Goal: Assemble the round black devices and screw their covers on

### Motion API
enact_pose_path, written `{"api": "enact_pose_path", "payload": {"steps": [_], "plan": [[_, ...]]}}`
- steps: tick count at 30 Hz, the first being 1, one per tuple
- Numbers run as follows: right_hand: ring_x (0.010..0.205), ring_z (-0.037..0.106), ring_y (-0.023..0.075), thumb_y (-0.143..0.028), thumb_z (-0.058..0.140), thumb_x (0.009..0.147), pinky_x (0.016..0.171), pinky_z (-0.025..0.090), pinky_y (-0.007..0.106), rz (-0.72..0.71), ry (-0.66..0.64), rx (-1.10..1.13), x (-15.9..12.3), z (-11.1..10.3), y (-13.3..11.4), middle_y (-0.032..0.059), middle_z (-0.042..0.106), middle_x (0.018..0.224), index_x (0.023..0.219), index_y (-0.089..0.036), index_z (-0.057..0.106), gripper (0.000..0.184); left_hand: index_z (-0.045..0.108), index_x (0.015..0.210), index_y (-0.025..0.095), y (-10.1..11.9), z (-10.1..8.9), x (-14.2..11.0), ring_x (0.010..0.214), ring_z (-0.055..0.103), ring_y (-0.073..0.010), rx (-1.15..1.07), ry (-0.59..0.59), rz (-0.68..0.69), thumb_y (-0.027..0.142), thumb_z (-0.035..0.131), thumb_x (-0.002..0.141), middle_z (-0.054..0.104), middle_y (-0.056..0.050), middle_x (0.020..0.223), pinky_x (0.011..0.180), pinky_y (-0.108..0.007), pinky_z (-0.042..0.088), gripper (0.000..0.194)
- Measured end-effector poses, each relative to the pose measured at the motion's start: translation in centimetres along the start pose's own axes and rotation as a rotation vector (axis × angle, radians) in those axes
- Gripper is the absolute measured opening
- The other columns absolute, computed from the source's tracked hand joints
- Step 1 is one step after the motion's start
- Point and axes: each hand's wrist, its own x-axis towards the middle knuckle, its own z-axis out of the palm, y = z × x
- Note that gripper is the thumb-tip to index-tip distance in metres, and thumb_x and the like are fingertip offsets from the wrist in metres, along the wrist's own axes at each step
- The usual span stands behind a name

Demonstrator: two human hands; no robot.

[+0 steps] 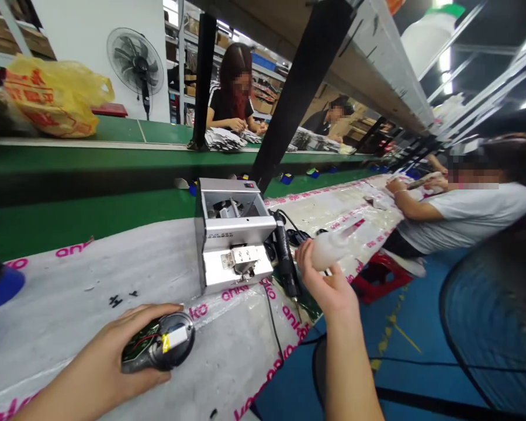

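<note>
My left hand (pixel 107 362) is wrapped round a dark, open device housing (pixel 160 345) with a green circuit board, red wires and a white and yellow part showing inside. It rests low over the plastic-covered bench (pixel 70 298). My right hand (pixel 326 280) is raised at the bench's edge, fingers closed on a whitish, blurred plastic piece (pixel 333 247). Between my hands stands a silver metal screw-feeder box (pixel 232 240), with a black electric screwdriver (pixel 286 257) lying beside it, its cable trailing toward me.
A green conveyor (pixel 92 175) runs behind the bench, with a yellow bag (pixel 55 93) and a fan (pixel 135 61) beyond. A person in white (pixel 464 213) leans on the bench at right; two others work across the line. A red stool (pixel 381 275) and a dark fan guard (pixel 495 327) stand on the blue floor.
</note>
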Motion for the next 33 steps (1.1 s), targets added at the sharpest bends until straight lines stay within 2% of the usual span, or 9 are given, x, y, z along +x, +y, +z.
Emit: {"api": "enact_pose_path", "payload": {"steps": [5, 9, 13, 16, 20, 23, 27, 30, 33], "plan": [[0.119, 0.063, 0.0226, -0.032, 0.054, 0.093, 0.091, 0.063, 0.04, -0.101, -0.026, 0.095, -3.2, 1.2, 4.8, 0.0158, 0.059, 0.125, 0.145, -0.016, 0.034, 0.058, 0.063, 0.126, 0.034, 0.7, 0.2, -0.2, 0.123, 0.059, -0.0322, -0.052, 0.033, 0.034, 0.02, 0.078, 0.066, 0.065, -0.003, 0.134, 0.106, -0.048, 0.046, 0.063], [0.118, 0.064, 0.0233, -0.046, 0.052, 0.095, 0.088, 0.064, 0.039, 0.072, 0.136, -0.121, -5.3, 3.3, 14.1, 0.0141, 0.064, 0.124, 0.14, -0.02, 0.045, 0.052, 0.064, 0.126, 0.03, 1.4, -0.2, -0.6, 0.119, 0.06, -0.0304, -0.103, 0.028, 0.072, 0.019, 0.084, 0.062, 0.067, -0.003, 0.129, 0.105, -0.045, 0.046, 0.068], [0.108, 0.069, 0.0228, -0.049, 0.044, 0.1, 0.082, 0.065, 0.035, 0.44, 0.198, -0.285, -3.6, 4.9, 24.5, 0.0122, 0.07, 0.111, 0.128, -0.01, 0.056, 0.049, 0.069, 0.122, 0.028, 1.7, -1.8, -1.9, 0.114, 0.063, -0.0298, -0.112, -0.088, 0.136, 0.021, 0.087, 0.059, 0.071, 0.001, 0.118, 0.103, -0.04, 0.047, 0.065], [0.106, 0.068, 0.0217, -0.043, 0.039, 0.104, 0.07, 0.063, 0.027, 0.456, 0.225, -0.321, -0.2, 3.9, 28.3, 0.0154, 0.068, 0.112, 0.126, -0.003, 0.055, 0.049, 0.07, 0.12, 0.031, 1.0, -3.3, -2.9, 0.114, 0.064, -0.0288, -0.102, -0.224, 0.145, 0.025, 0.086, 0.061, 0.071, 0.004, 0.121, 0.102, -0.037, 0.048, 0.061], [0.092, 0.067, 0.0168, -0.038, 0.057, 0.097, 0.075, 0.059, 0.034, 0.273, 0.257, -0.385, 4.2, 0.7, 28.4, 0.0078, 0.064, 0.115, 0.123, -0.016, 0.058, 0.034, 0.069, 0.119, 0.03, -0.1, -4.3, -3.1, 0.112, 0.065, -0.0299, -0.086, -0.312, 0.156, 0.028, 0.089, 0.054, 0.071, -0.001, 0.122, 0.1, -0.039, 0.051, 0.068], [0.091, 0.066, 0.0172, -0.038, 0.059, 0.096, 0.077, 0.058, 0.036, 0.242, 0.198, -0.466, 4.8, -0.6, 27.5, 0.0072, 0.064, 0.113, 0.12, -0.016, 0.059, 0.033, 0.07, 0.118, 0.028, -0.3, -4.2, -2.9, 0.109, 0.066, -0.0308, -0.112, -0.297, 0.172, 0.029, 0.091, 0.053, 0.072, -0.003, 0.119, 0.098, -0.041, 0.052, 0.068], [0.081, 0.067, 0.0103, -0.044, 0.042, 0.103, 0.07, 0.057, 0.021, 0.3, 0.029, -0.628, 1.1, -1.1, 25.3, 0.0077, 0.068, 0.095, 0.11, -0.009, 0.063, 0.041, 0.07, 0.118, 0.029, 0.2, -2.7, -2.7, 0.107, 0.068, -0.0289, -0.182, -0.135, 0.206, 0.026, 0.089, 0.058, 0.074, -0.002, 0.117, 0.097, -0.041, 0.052, 0.063], [0.06, 0.064, 0.0108, -0.039, 0.069, 0.087, 0.056, 0.054, 0.019, 0.351, -0.128, -0.806, -2.5, -1.9, 21.9, 0.0028, 0.067, 0.071, 0.103, -0.01, 0.069, 0.033, 0.065, 0.125, 0.029, 0.7, -1.5, -2.5, 0.115, 0.063, -0.0294, -0.174, 0.064, 0.16, 0.022, 0.088, 0.061, 0.07, -0.004, 0.124, 0.102, -0.044, 0.047, 0.069], [0.063, 0.066, 0.0138, -0.032, 0.071, 0.085, 0.058, 0.054, 0.022, 0.052, -0.409, -1.262, -4.6, -3.1, 18.6, 0.0018, 0.07, 0.07, 0.098, -0.02, 0.071, 0.017, 0.058, 0.135, 0.033, 0.8, -1.9, -2.6, 0.122, 0.058, -0.0301, -0.162, 0.083, 0.129, 0.022, 0.088, 0.06, 0.063, -0.004, 0.135, 0.105, -0.045, 0.045, 0.081]]}}
